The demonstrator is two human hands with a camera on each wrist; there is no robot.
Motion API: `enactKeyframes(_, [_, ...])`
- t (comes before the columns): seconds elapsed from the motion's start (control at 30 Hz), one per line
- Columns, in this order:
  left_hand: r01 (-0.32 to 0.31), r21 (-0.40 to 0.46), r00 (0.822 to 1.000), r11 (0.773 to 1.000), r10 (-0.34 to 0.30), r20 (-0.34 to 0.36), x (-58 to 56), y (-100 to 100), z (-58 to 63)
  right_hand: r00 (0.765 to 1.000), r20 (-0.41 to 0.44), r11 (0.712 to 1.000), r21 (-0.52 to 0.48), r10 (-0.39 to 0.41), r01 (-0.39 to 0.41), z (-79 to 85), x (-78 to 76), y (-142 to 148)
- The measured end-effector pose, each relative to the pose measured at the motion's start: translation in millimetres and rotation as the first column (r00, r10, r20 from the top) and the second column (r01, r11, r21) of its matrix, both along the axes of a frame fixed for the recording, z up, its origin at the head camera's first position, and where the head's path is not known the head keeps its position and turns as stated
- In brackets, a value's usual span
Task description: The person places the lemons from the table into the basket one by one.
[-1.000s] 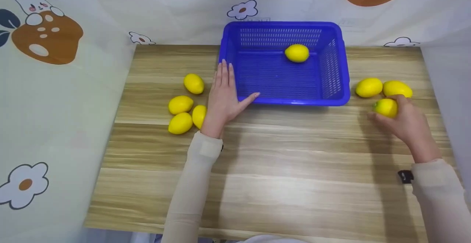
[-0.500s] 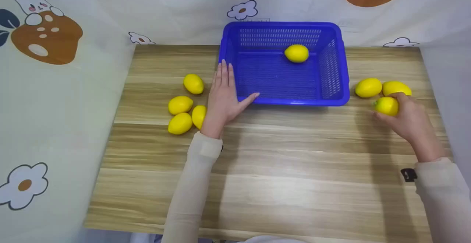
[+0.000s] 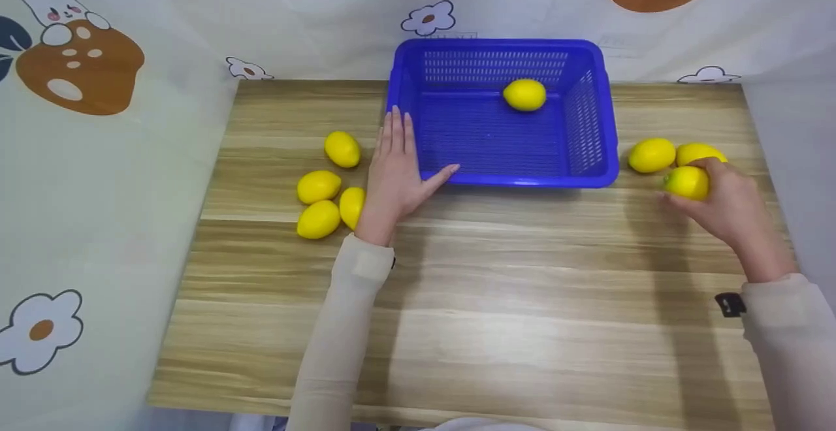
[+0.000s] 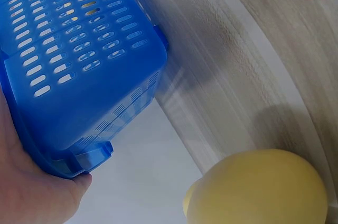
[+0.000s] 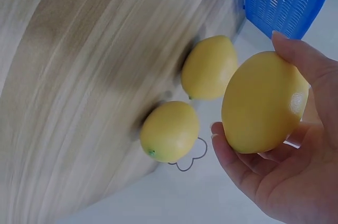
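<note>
My right hand [image 3: 735, 206] holds a lemon [image 3: 687, 183] between thumb and curled fingers. In the right wrist view that lemon [image 5: 264, 102] appears raised off the table. Two more lemons lie just beyond it, one nearer the basket [image 3: 652, 155] and another [image 3: 700, 152] partly hidden by the fingers. My left hand [image 3: 395, 176] rests with straight fingers along the left rim of a blue plastic basket [image 3: 522, 181], its thumb spread over the front rim. Inside the basket, towards the back, sits a single lemon [image 3: 524, 95].
Several lemons, such as this upper one [image 3: 342, 149], lie on the wooden table [image 3: 509, 300] left of the basket. One [image 3: 351, 207] is partly hidden by my left wrist. A patterned sheet [image 3: 326, 19] stands behind the table and along its sides.
My right hand, still gripping the lemon, has shifted slightly away from me towards the back of the table. The left hand and basket have stayed in place.
</note>
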State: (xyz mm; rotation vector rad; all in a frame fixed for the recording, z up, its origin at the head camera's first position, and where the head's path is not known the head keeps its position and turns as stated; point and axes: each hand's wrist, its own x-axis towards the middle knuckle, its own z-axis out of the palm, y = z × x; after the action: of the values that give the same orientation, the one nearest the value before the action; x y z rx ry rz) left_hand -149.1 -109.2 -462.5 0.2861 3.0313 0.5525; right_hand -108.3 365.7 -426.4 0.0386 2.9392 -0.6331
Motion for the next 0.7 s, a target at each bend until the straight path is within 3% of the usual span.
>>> enactKeyframes(0.7, [0.004,-0.009,1.0,1.0,-0.004,-0.006,-1.3,0,-0.6,0.999,-0.031,1.0,-0.013,0.028,-0.029,15.0,-3.5,-8])
